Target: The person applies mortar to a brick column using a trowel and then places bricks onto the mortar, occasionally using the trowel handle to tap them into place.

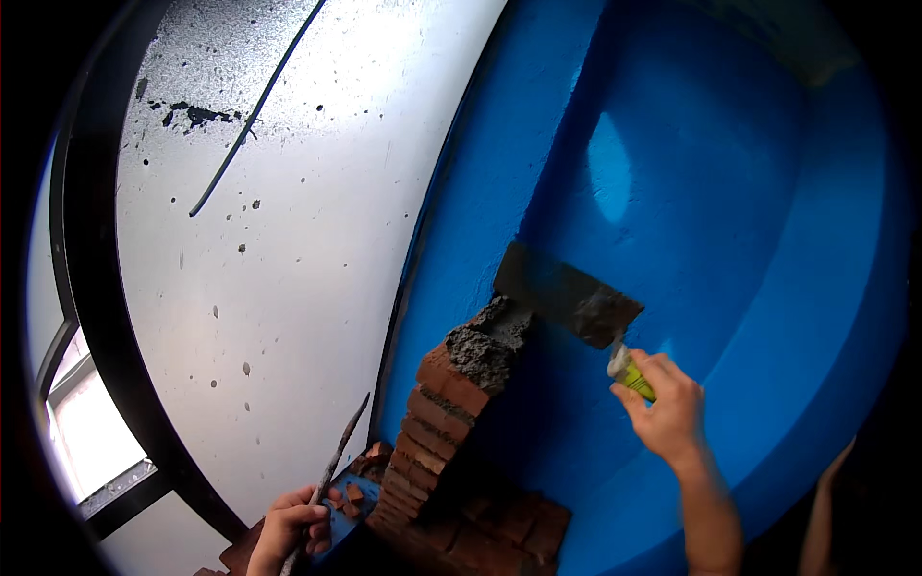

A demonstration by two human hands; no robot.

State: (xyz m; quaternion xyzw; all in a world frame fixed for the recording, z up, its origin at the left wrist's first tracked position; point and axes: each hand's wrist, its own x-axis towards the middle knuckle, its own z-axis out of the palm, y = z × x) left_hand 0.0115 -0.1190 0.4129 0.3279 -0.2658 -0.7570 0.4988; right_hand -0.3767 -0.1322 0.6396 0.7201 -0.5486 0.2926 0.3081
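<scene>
My right hand (pixel 663 403) is closed around the yellow-green handle of a trowel (pixel 552 283). The trowel's flat rectangular blade is smeared with grey mortar and reaches over the top of a narrow brick column (pixel 432 422). A lump of wet mortar (pixel 485 350) lies on the column's uppermost brick, just below the blade's left end. Lower left, my left hand (pixel 300 526) grips a thin, dark, pointed rod (pixel 344 442), tip upward, beside the column. I cannot make out what the rod is.
Blue walls (pixel 691 173) rise behind and right of the column. A white spattered panel (pixel 279 288) in a black frame (pixel 96 269) stands at left. Broken brick pieces (pixel 357 494) and a lower brick course (pixel 499 533) lie near the base. Another forearm (pixel 824 509) shows at far right.
</scene>
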